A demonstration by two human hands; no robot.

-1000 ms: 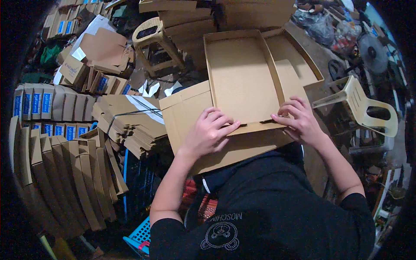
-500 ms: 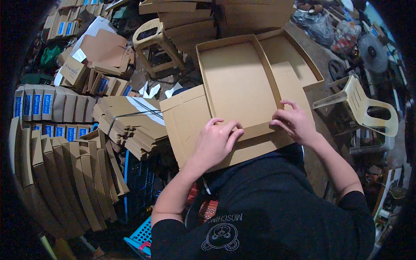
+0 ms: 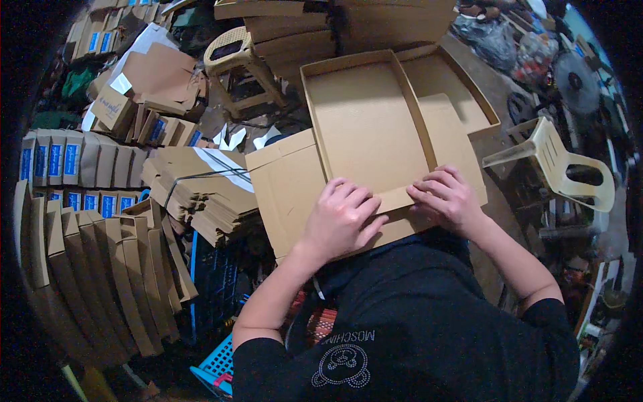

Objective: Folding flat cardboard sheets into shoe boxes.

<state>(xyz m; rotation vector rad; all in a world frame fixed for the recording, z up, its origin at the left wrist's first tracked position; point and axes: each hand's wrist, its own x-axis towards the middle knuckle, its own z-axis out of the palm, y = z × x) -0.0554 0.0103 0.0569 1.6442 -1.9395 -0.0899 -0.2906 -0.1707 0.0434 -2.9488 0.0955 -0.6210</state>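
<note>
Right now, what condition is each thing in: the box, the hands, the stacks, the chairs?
cardboard box: open, half folded, near flap pressed down
left hand: flat on the flap
right hand: fingers pressing the flap
bundle of flat cardboard: tied, unfolded
plastic chair: tipped on its side
stool: upright

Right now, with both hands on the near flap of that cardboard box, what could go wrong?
The left hand and right hand press only the near flap of the half-folded cardboard box, so its raised walls might spring open. The box overhangs the lap and could tip toward the bundled flat cartons.
</note>
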